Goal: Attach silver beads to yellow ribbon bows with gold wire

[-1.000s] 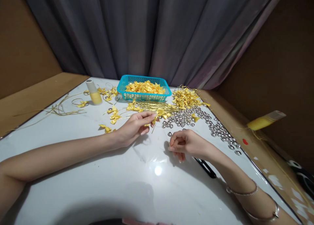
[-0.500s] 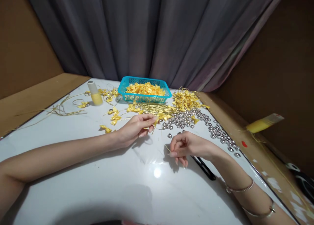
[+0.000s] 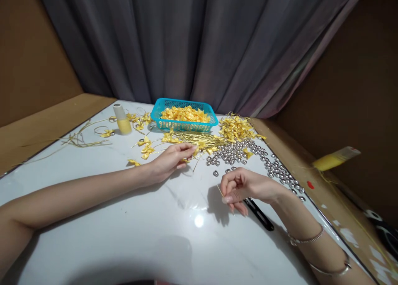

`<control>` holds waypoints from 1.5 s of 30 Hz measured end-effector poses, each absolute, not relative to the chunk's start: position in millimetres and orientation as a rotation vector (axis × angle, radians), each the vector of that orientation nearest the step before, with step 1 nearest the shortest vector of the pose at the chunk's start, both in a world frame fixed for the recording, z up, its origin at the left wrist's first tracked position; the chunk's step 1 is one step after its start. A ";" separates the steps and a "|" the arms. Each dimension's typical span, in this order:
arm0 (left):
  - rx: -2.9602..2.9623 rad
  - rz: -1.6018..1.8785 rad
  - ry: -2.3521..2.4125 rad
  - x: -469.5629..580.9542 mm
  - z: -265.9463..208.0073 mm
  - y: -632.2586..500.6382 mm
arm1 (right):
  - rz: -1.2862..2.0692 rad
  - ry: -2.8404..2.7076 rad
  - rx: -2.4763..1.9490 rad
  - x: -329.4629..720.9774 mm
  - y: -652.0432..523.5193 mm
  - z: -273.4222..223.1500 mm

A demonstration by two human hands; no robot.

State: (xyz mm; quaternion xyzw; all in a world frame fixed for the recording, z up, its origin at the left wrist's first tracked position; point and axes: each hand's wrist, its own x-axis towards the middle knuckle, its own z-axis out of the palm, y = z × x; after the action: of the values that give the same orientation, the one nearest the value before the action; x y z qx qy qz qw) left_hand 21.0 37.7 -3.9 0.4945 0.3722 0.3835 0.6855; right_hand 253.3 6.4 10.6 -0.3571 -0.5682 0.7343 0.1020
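Note:
My left hand (image 3: 174,158) is closed, its thumb and fingertips pinching a yellow ribbon bow (image 3: 199,147) with a thin cord end hanging below. Lower and to the right, my right hand (image 3: 238,189) pinches the end of a thin gold cord (image 3: 220,190) between thumb and finger. Whether that cord runs on to the bow cannot be made out. Many silver oval beads (image 3: 230,152) lie loose beyond my right hand. Under its wrist rests a black box cutter (image 3: 261,215), partly hidden. Behind my left hand a bundle of gold cords (image 3: 192,138) is spread.
A turquoise basket (image 3: 186,127) full of yellow bows stands at the back, with a heap of corded bows (image 3: 236,127) right of it. A spool of yellow thread (image 3: 122,121) stands left. Loose cords (image 3: 83,140) lie further left. Another thread spool (image 3: 337,158) is at the right.
My right hand has moved slightly right and down, away from my left, still pinching the cord. My left hand stays nearly in place with the bow.

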 end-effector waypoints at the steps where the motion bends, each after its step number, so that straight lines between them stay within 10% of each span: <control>1: 1.074 0.846 0.807 21.3 -3.9 37.4 | 2.165 -1.677 -1.063 253.8 6.7 10.3; 26: 0.857 0.679 0.630 21.4 -4.8 37.7 | 2.101 -1.659 -1.172 257.7 15.3 7.4; 41: 1.310 0.681 0.600 22.7 5.4 19.2 | 1.207 -1.473 -1.209 243.1 -4.6 30.5; 45: 1.387 0.595 0.734 24.3 -0.4 32.0 | 1.398 -1.625 -1.375 246.3 5.0 17.6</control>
State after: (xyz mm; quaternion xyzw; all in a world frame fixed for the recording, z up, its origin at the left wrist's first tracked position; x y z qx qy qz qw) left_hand 24.3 32.0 -0.4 0.6148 0.3256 0.2640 0.6681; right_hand 246.3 5.0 17.6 -0.5161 -0.6102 0.5247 0.2932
